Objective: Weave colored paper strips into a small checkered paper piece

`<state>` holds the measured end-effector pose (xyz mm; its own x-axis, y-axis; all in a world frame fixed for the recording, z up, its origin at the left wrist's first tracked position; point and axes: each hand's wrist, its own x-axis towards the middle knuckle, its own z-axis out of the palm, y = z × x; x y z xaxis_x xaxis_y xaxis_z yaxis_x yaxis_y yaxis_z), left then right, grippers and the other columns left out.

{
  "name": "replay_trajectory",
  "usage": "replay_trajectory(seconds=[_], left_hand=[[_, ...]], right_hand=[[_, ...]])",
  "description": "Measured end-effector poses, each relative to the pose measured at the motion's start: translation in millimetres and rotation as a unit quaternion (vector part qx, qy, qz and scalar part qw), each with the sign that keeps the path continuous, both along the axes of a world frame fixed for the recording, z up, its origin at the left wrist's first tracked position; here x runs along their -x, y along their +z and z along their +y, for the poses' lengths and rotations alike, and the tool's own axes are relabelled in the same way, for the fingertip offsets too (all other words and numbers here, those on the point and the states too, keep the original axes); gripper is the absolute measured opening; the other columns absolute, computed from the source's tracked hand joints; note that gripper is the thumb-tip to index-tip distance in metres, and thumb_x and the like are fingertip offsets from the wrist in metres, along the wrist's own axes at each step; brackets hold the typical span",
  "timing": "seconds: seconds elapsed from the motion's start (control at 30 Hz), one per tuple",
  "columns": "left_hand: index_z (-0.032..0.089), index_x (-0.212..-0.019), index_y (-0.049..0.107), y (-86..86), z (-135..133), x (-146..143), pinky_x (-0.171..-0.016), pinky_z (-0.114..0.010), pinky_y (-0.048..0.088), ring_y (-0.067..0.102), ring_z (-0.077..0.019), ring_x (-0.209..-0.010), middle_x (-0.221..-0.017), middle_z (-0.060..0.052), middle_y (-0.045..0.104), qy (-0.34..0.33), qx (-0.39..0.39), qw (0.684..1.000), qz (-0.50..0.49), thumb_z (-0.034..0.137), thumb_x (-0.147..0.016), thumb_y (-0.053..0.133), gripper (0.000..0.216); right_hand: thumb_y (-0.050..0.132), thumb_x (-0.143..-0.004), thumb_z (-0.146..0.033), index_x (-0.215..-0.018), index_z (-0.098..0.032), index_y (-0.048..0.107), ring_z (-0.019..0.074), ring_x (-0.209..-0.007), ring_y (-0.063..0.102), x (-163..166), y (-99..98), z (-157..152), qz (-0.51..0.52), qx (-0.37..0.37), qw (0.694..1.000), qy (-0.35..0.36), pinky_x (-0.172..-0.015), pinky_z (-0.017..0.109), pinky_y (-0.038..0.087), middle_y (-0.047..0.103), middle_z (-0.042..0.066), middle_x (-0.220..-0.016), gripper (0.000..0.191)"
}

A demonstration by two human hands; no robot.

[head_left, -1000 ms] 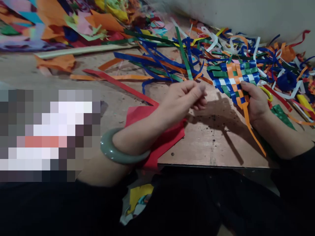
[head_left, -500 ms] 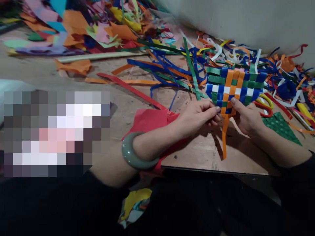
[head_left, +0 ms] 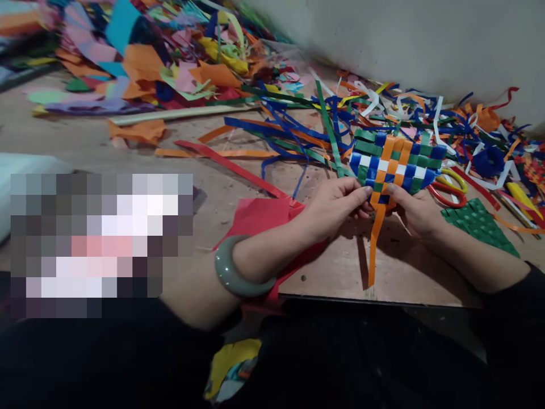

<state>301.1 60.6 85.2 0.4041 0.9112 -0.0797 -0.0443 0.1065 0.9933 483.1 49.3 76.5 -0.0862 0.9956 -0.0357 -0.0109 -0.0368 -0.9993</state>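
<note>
A woven piece (head_left: 395, 165) of blue, green, white and orange strips is held up over the table, its narrow end toward me. My left hand (head_left: 343, 199) pinches its lower left edge between thumb and fingers. On the other side, my right hand (head_left: 411, 207) grips the lower right part, thumb pressed on the front and fingers hidden behind. One orange strip tail (head_left: 373, 250) hangs from the bottom between the hands. Behind my left wrist lies red sheet material (head_left: 259, 218).
Red and yellow-handled scissors (head_left: 449, 196) and a green woven piece (head_left: 481, 227) lie right of my hand. Loose coloured strips (head_left: 289, 130) spread behind, against the wall (head_left: 404, 40). Coloured scraps (head_left: 140, 62) heap at the back left. The table's front edge (head_left: 361, 301) is close to me.
Both hands and the woven piece have shifted slightly left and lower in view. My left hand now sits closer against the piece's edge. The camera view has also moved a little.
</note>
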Motion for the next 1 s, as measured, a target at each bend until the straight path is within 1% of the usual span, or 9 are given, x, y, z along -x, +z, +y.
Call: replay_trajectory(seconds=[0.23,0.47,0.57,0.63,0.7,0.77,0.83,0.9,1.0], left_hand=[[0.019,-0.067,0.054,8.0,4,1,-0.056,-0.020,0.051,0.063,-0.0090,-0.053,-0.059,0.003,0.064,0.013,0.044,0.999,-0.006,0.030,-0.096,0.066,0.032],[0.019,-0.062,0.054,15.5,9,6,-0.050,-0.018,0.045,0.055,-0.0074,-0.046,-0.053,0.003,0.059,0.054,0.072,0.995,0.032,0.027,-0.099,0.059,0.037],[0.022,-0.055,0.050,15.5,10,13,-0.049,-0.023,0.043,0.051,-0.0104,-0.045,-0.049,0.003,0.052,0.101,-0.036,0.989,0.101,0.038,-0.100,0.058,0.048],[0.023,-0.054,0.048,12.0,11,19,-0.054,-0.027,0.044,0.053,-0.0133,-0.052,-0.052,0.001,0.052,0.164,-0.158,0.960,0.161,0.041,-0.100,0.057,0.050],[0.023,-0.060,0.055,5.8,13,23,-0.068,-0.030,0.050,0.062,-0.0172,-0.068,-0.063,-0.001,0.061,0.183,-0.284,0.917,0.212,0.042,-0.098,0.060,0.043],[0.023,-0.081,0.069,-1.8,13,24,-0.092,-0.038,0.053,0.069,-0.0237,-0.097,-0.090,-0.006,0.075,0.123,-0.397,0.875,0.247,0.048,-0.094,0.066,0.028],[0.021,-0.111,0.072,-8.5,11,22,-0.113,-0.050,0.044,0.062,-0.0323,-0.129,-0.126,-0.013,0.074,0.027,-0.485,0.830,0.275,0.055,-0.088,0.074,0.041],[0.017,-0.134,0.064,-12.5,8,20,-0.122,-0.059,0.034,0.046,-0.0393,-0.148,-0.150,-0.020,0.060,-0.048,-0.525,0.789,0.314,0.054,-0.084,0.079,0.064],[0.014,-0.148,0.054,-14.3,3,17,-0.121,-0.063,0.034,0.040,-0.0417,-0.152,-0.160,-0.024,0.049,-0.108,-0.520,0.761,0.372,0.041,-0.089,0.075,0.068]], right_hand=[[0.086,-0.062,-0.068,-0.094,-0.024,0.074,0.0145,-0.067,0.066,-3,2.3,0,0.014,0.019,0.999,0.036,-0.056,0.028,0.054,0.077,0.002,-0.088,0.056],[0.087,-0.056,-0.051,-0.079,-0.024,0.062,0.0107,-0.052,0.056,-18,12.7,17,0.020,0.022,0.997,-0.075,-0.047,0.025,0.048,0.065,-0.004,-0.066,0.043],[0.087,-0.051,-0.045,-0.078,-0.023,0.060,0.0100,-0.048,0.055,-18,14.6,22,0.000,0.035,0.996,-0.082,-0.043,0.024,0.045,0.065,-0.005,-0.064,0.044],[0.087,-0.051,-0.045,-0.079,-0.023,0.061,0.0107,-0.049,0.057,-15,12.9,21,-0.003,0.049,0.996,-0.076,-0.044,0.025,0.047,0.066,-0.005,-0.065,0.044],[0.088,-0.054,-0.048,-0.079,-0.022,0.063,0.0120,-0.051,0.061,-12,10.0,19,-0.008,0.065,0.997,-0.046,-0.046,0.026,0.049,0.068,-0.003,-0.066,0.044],[0.089,-0.058,-0.052,-0.080,-0.022,0.066,0.0133,-0.053,0.064,-10,6.8,15,-0.010,0.083,0.996,0.011,-0.048,0.026,0.050,0.068,-0.002,-0.065,0.044],[0.090,-0.062,-0.057,-0.083,-0.022,0.068,0.0138,-0.055,0.065,-11,4.1,13,-0.001,0.092,0.993,0.078,-0.050,0.025,0.052,0.069,-0.002,-0.065,0.046],[0.090,-0.064,-0.061,-0.086,-0.022,0.072,0.0140,-0.057,0.067,-16,2.4,13,-0.002,0.091,0.987,0.136,-0.053,0.026,0.054,0.072,-0.001,-0.069,0.048],[0.086,-0.070,-0.062,-0.089,-0.021,0.077,0.0152,-0.062,0.070,-28,2.9,18,-0.044,0.093,0.972,0.211,-0.056,0.027,0.057,0.076,0.002,-0.076,0.046]])
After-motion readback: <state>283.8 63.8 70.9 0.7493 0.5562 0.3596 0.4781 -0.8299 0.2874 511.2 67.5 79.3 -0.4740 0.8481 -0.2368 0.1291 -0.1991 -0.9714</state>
